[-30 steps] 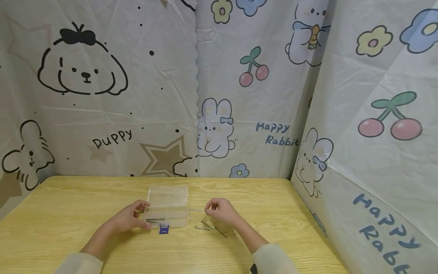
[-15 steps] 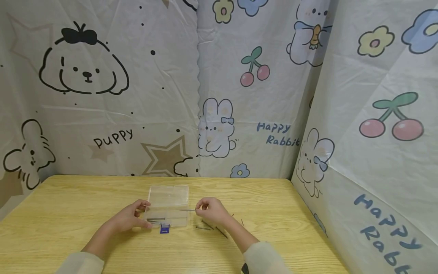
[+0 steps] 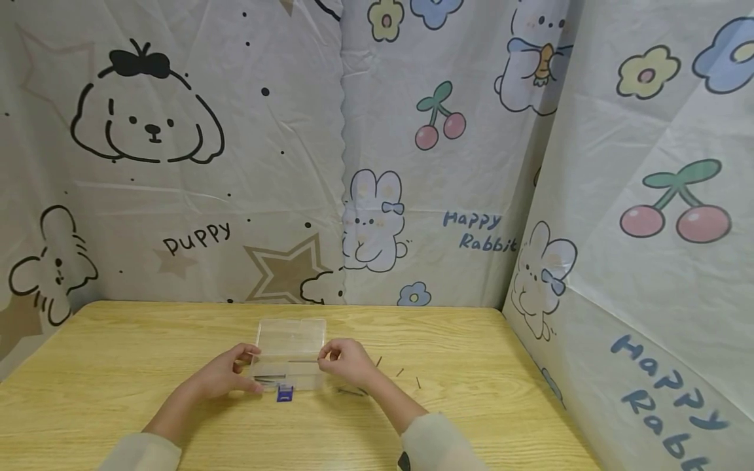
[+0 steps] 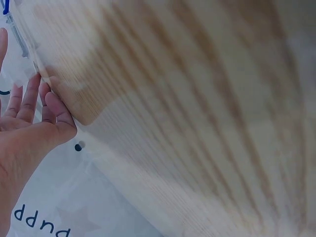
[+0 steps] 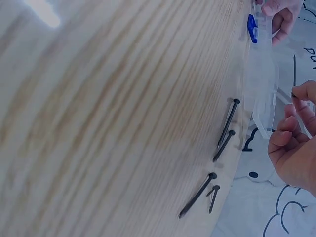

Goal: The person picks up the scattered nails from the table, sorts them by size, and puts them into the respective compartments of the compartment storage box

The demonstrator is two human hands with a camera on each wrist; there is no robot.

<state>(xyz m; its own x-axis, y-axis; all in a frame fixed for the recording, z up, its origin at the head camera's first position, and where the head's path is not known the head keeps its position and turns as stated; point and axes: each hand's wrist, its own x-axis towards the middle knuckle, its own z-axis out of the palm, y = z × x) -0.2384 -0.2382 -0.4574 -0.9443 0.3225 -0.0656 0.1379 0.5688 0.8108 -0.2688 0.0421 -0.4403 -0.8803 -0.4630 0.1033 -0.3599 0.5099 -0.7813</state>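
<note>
A clear plastic box [image 3: 305, 379] stands on the table with its lid [image 3: 291, 337] raised at the back. Its blue latch [image 3: 285, 393] faces the front. My left hand [image 3: 224, 374] holds the box at its left side, thumb by the front corner and fingers farther back. Between thumb and fingertips, my right hand [image 3: 349, 362] pinches a thin dark nail [image 5: 295, 71] near its head. In the head view the nail lies level over the right part of the box, pointing left. A few nails [image 3: 269, 377] rest in the left front of the box.
Several dark nails [image 5: 228, 122] lie on the table right of the box, partly hidden by the right forearm in the head view. Beyond that forearm are a few short reddish pieces [image 3: 418, 383]. A printed cloth [image 3: 283, 163] hangs behind the table [image 3: 147, 327].
My right hand has moved left with the nail, from beside the box to over its right part. The reddish pieces have come into view behind the forearm. My left hand stays on the box.
</note>
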